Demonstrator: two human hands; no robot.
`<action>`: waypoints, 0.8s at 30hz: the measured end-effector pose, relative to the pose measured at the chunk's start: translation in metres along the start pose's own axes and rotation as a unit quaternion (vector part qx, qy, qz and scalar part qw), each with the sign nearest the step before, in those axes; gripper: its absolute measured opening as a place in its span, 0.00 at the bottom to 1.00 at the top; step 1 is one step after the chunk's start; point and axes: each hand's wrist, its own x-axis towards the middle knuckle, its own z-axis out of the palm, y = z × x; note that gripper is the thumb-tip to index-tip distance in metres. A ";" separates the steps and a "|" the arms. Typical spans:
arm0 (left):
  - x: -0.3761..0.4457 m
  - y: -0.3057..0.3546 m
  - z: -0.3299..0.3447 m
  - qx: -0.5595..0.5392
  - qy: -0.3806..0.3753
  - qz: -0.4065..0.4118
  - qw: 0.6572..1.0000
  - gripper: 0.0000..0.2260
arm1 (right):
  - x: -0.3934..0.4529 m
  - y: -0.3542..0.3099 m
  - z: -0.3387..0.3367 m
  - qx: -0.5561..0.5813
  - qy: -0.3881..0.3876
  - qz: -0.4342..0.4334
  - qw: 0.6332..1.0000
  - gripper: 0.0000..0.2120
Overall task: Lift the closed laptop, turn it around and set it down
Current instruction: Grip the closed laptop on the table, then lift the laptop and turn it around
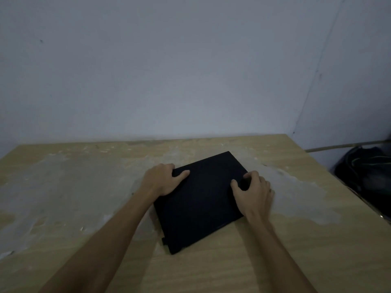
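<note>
Closed black laptop (pixel 203 199) lies skewed on the wooden table (pixel 63 197), centre. Your left hand (pixel 163 179) grasps its far-left corner, right hand (pixel 252 192) its right edge, thumbs on top. Curl fingers under, lift level, then rotate; don't drag.

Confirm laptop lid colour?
Plain black, no visible pattern or logo on the laptop. The head view, the only one, shows it, though dimly lit.
</note>
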 end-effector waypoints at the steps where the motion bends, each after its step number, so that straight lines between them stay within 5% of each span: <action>1: 0.002 0.000 -0.006 0.000 -0.006 0.007 1.000 0.31 | -0.001 -0.002 0.000 0.008 0.006 -0.005 1.000 0.14; 10: -0.006 -0.013 -0.027 -0.035 0.001 -0.062 0.997 0.38 | 0.000 -0.032 -0.006 0.093 0.026 -0.035 0.995 0.10; 14: -0.012 -0.034 -0.041 -0.058 0.035 -0.113 0.991 0.40 | -0.019 -0.056 0.000 0.193 0.047 0.022 0.980 0.21; 18: -0.022 -0.053 -0.052 -0.117 0.077 -0.168 0.976 0.38 | -0.054 -0.090 0.004 0.412 -0.026 0.117 0.903 0.37; 24: -0.040 -0.065 -0.058 -0.176 0.132 -0.222 0.950 0.38 | -0.062 -0.142 0.018 0.532 -0.125 0.209 0.811 0.14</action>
